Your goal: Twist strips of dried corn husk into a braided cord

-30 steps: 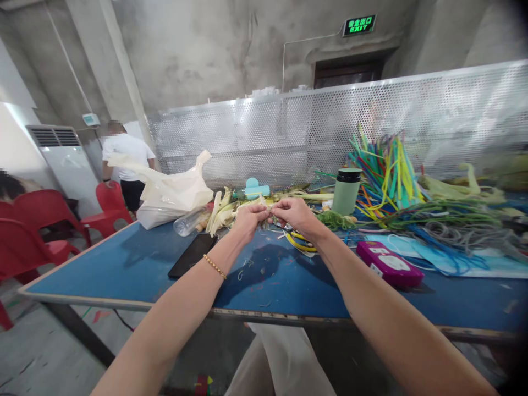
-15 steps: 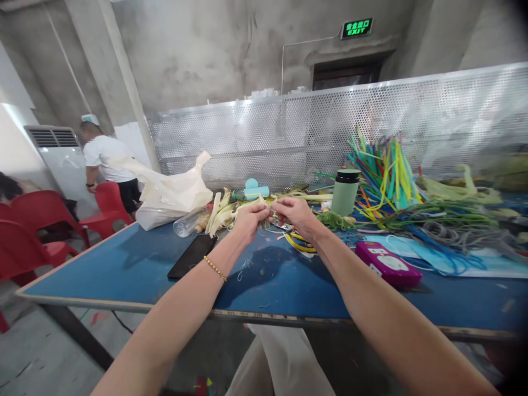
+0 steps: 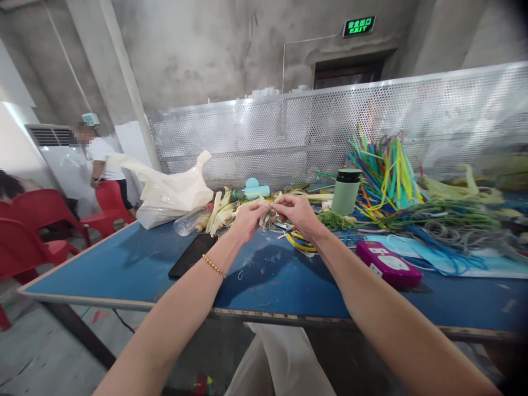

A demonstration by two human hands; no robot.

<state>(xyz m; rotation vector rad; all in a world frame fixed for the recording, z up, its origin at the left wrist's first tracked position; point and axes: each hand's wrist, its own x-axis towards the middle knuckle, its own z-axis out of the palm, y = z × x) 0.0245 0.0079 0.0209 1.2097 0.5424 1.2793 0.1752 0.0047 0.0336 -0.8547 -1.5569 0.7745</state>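
Above the middle of the blue table, my left hand and my right hand meet with fingertips almost touching. Both are closed in a pinch on a small pale husk strip, mostly covered by the fingers. Just left of my left hand lies a heap of pale corn husks. Under my right hand are a coil of yellow cord and a small metal tool, partly hidden. A tangle of green string sits right of that hand.
A white plastic bag, clear bottle and black phone are on the left. Rightward stand a green flask, purple box and bundled coloured strips. Behind rises a perforated metal panel. A person stands beyond red chairs.
My hands stay nearly in place, fingers shifting slightly on the pale strip, which now shows a little below them. The person at the far left has straightened a little.
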